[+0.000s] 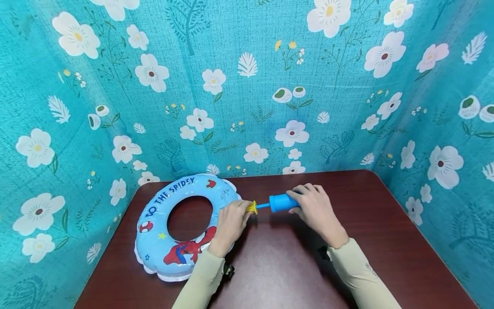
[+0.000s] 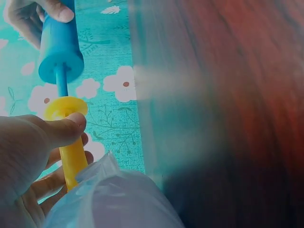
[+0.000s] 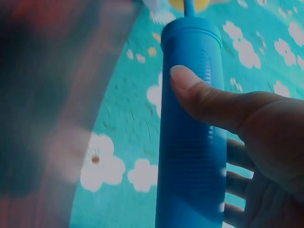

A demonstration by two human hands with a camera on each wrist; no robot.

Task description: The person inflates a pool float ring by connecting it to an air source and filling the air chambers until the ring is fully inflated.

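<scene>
A blue hand pump lies almost level across the middle of the head view. My right hand grips its barrel, thumb along the ribbed side in the right wrist view and fingers behind. From the barrel a thin blue rod runs into a yellow end piece with a round flange. My left hand holds that yellow piece, its thumb just under the flange. Beside the left hand rests an inflated light-blue swim ring with red cartoon figures and lettering. Clear plastic bulges close below the yellow piece.
The dark brown table carries the ring on its left side. Behind and along both sides hangs a teal flowered cloth, meeting the table's back edge. A small dark device shows at the left wrist.
</scene>
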